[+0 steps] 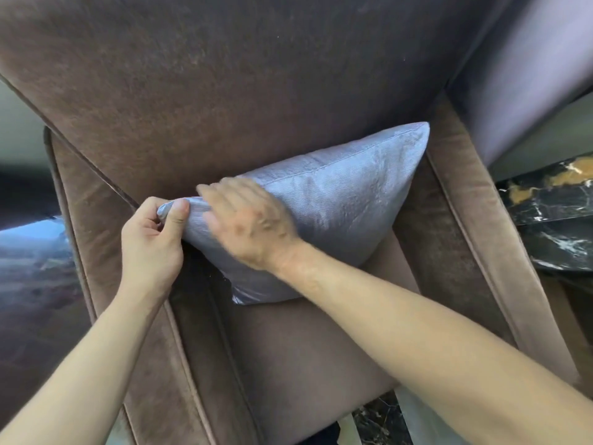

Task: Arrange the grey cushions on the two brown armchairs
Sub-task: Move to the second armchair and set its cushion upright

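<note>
- Cushion [337, 213] propped on the seat of the armchair [199, 91], leaning against the backrest, tilted corner-up.
- Left hand [150, 242] pinched shut on the cushion's left corner, probably to pull the cover taut and steady it.
- Right hand [253, 223] laid flat and open on the cushion face, blurred; likely smoothing or plumping.
- Looks like final tidying on this chair; second chair out of view.
- Marble table [552, 213] just beside the right armrest.

Grey cushion [337, 200] on brown armchair [199, 91], left hand [150, 242] pinching corner, right hand [253, 226] flat on it
</note>
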A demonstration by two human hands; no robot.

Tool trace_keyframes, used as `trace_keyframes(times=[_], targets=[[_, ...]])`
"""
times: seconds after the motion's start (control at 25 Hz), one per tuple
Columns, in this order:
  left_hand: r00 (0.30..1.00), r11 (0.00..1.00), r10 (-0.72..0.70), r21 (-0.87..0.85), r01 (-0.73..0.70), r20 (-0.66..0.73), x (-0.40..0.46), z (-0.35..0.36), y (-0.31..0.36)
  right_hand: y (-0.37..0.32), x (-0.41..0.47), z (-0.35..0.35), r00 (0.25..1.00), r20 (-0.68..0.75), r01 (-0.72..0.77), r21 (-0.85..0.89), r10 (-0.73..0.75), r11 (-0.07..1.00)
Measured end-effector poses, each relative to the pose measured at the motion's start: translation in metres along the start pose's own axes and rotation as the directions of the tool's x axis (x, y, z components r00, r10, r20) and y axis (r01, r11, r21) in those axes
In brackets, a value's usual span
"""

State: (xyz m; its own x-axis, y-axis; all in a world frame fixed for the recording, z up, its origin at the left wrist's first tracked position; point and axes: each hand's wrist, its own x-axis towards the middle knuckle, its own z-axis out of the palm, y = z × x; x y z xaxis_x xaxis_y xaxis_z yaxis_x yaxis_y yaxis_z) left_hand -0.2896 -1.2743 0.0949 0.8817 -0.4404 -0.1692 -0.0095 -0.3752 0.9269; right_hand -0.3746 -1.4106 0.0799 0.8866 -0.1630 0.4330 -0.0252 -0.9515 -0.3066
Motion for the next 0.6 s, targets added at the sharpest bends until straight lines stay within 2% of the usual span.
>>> trace_keyframes(times=[0.08, 0.2, 0.24, 0.36, 0.44, 0.6], targets=[[1.0, 0.999, 0.002, 0.043, -0.002, -0.019, 0.001, -0.001, 0.001, 0.052, -0.013, -0.019, 0.999, 0.047, 0.002, -0.222, 0.008, 0.975], [0.998, 0.999, -0.045, 0.016, 0.046, -0.034, 0.004, 0.003, 0.001, 0.137, -0.045, -0.066, 0.951, 0.22, -0.084, -0.494, 0.218, 0.865], [0.997, 0.998, -0.054, 0.012, 0.055, -0.051, 0.006, 0.003, 0.001, 0.16, -0.05, -0.084, 0.924, 0.235, -0.135, -0.538, 0.302, 0.832], [0.992, 0.998, -0.068, -0.021, 0.067, -0.103, 0.006, 0.01, 0.0, 0.198, -0.05, -0.12, 0.872, 0.066, -0.402, -0.469, 0.486, 0.786], [0.989, 0.998, -0.066, -0.022, 0.063, -0.129, 0.005, 0.013, -0.002, 0.207, -0.043, -0.12, 0.853, -0.013, -0.477, -0.421, 0.521, 0.771], [0.983, 0.997, -0.012, 0.079, 0.027, -0.185, 0.003, 0.019, -0.001, 0.213, -0.024, -0.109, 0.802, 0.08, -0.487, -0.485, 0.592, 0.726]])
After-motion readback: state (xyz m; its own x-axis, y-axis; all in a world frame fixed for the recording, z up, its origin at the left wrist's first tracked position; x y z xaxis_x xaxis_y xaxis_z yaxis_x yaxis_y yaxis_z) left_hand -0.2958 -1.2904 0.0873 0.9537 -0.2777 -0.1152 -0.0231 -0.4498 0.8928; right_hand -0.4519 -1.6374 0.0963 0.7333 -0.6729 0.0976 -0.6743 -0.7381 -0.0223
